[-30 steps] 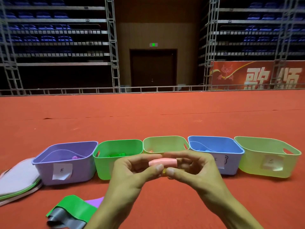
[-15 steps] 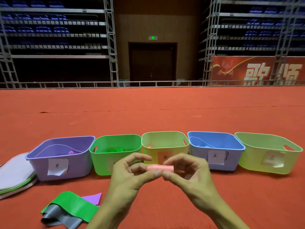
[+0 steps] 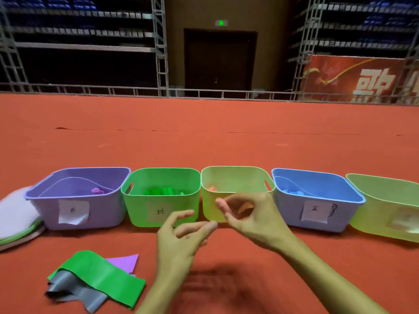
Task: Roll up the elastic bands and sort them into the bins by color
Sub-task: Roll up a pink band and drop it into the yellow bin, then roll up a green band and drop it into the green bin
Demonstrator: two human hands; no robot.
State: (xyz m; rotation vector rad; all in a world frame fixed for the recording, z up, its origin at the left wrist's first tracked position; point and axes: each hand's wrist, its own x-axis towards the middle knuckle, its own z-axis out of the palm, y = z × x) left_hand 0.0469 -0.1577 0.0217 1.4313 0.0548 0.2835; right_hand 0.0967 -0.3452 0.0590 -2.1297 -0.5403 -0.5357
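My right hand (image 3: pixel 249 215) hovers in front of the middle yellow-green bin (image 3: pixel 235 169), its fingers curled round a pink rolled band (image 3: pixel 245 209) that mostly hides in the palm. My left hand (image 3: pixel 181 234) is lower and to the left, fingers spread and holding nothing. An orange-pink roll (image 3: pixel 212 188) lies inside that bin. On the floor at lower left lie loose flat bands: a green band (image 3: pixel 97 275) over a grey band (image 3: pixel 68 288) and a purple band (image 3: pixel 123 261).
Five bins stand in a row on the red carpet: a purple bin (image 3: pixel 77 175), a green bin (image 3: pixel 163 172) with green rolls, the middle one, a blue bin (image 3: pixel 317 176) and a yellow-green bin (image 3: pixel 385 181) at right. White round pads (image 3: pixel 15 214) lie far left.
Both hands held the pink roll together before. My left hand has let go and dropped back, while my right hand carries the roll up toward the middle bin.
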